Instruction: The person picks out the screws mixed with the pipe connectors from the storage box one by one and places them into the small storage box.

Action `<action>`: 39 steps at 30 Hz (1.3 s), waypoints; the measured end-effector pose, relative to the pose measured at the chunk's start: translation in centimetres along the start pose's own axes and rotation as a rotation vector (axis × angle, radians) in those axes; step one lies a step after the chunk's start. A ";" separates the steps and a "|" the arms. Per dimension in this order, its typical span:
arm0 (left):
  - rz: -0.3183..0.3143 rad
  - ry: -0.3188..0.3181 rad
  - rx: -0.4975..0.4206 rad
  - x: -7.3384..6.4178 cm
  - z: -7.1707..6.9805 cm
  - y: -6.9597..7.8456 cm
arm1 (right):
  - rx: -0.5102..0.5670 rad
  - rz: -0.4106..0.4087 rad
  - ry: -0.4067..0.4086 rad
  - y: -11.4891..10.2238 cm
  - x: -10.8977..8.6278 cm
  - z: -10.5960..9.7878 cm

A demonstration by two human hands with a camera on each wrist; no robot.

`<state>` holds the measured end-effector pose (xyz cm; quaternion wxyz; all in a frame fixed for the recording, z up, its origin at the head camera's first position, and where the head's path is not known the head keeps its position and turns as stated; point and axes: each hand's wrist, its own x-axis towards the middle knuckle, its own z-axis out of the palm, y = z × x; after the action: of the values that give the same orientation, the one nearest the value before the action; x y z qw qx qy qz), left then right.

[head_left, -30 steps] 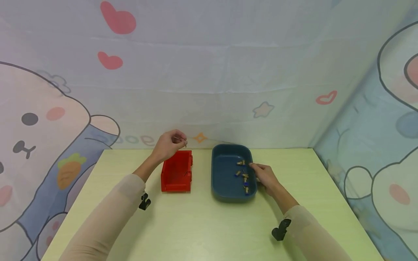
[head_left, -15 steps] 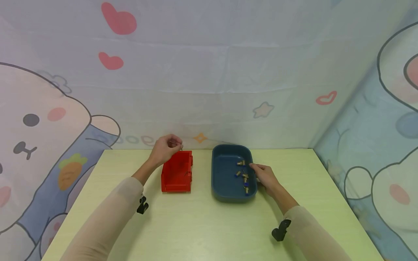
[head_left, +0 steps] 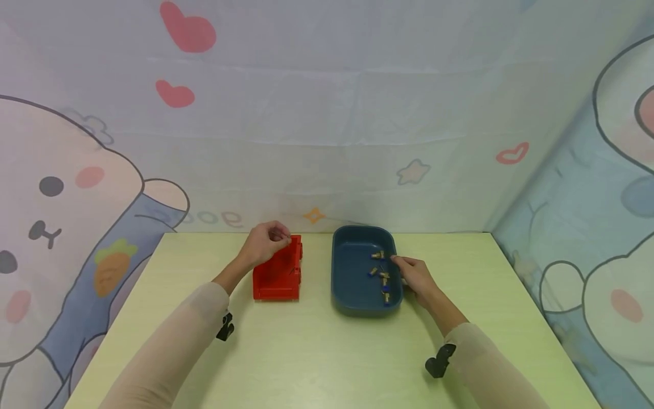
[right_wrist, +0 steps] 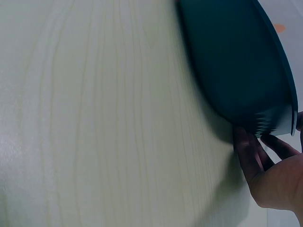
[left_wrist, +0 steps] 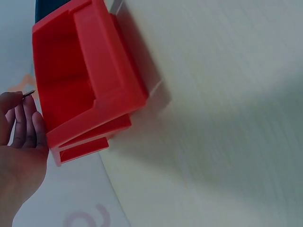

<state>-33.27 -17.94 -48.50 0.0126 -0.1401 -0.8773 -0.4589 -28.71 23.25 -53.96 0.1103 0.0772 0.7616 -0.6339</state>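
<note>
Two hands in play from the head view: the left hand (head_left: 263, 243) reaches in over the far end of a red bin (head_left: 276, 293), fingers bent, thumb and fingertips pinched together. Across the table (head_left: 306, 363), the right hand (head_left: 416, 275) grips the right-hand rim of a blue tray (head_left: 352, 278), thumb on top. Several brass fittings (head_left: 385, 279) with blue ends lie inside, towards the gripped side. A strip of tabletop separates bin and tray, both near the table's far edge, and a broad stretch of pale wood runs towards the person. On the backdrop (head_left: 378, 113), round letters show left of the left hand, too faint and cut off to read with confidence.

Over to the left wrist view, and there's the catch: a small screw (left_wrist: 29, 93) pinched between thumb and fingertips, its threaded tip pointing towards the bin. The other fingers curl just beside the rim; whether they touch it, I can't tell. A pale curved letter shows on the cloth below.

Now the right wrist view: fingertips against the tray's outer wall, below the rim, the thumb barely in shot, and wide wood grain stretching away beside the tray.
</note>
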 end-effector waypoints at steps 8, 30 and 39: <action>-0.023 -0.013 0.011 -0.3 1.1 -0.6 | 0.009 0.009 0.008 -0.1 0.1 0.2; -0.005 -0.064 0.069 -0.3 1.2 -0.3 | 0.018 0.008 0.000 -0.2 -0.1 0.2; 0.009 -0.070 0.064 -0.4 0.9 -0.2 | 0.017 0.014 -0.007 -0.2 -0.2 0.2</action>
<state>-32.85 -17.48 -49.25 -0.0114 -0.1594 -0.8908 -0.4254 -28.58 23.03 -53.75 0.1168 0.0814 0.7552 -0.6399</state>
